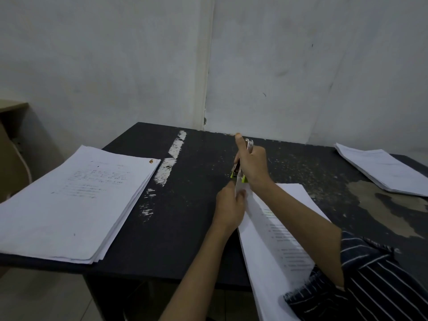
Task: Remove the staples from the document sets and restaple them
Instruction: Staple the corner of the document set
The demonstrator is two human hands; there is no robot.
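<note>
The right hand (252, 165) is gripping the green stapler (236, 170) at the top corner of the document set (273, 228), which is lying on the surface (185, 228). The left hand (229, 205) is pinching that corner. If its hold is loosening, the sheets risk shifting and the corner tearing.

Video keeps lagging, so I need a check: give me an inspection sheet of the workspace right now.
Surface: black desk, worn, white scuffs.
Job's things: document set in front, stapler at its far corner; left stack, right stack set aside.
Clutter: small orange speck on left stack's corner.
Grippers: left hand pinches the set's corner; right hand grips stapler.
Cables: pale cord by cabinet, off the desk.
Surroundings: white wall.
</note>
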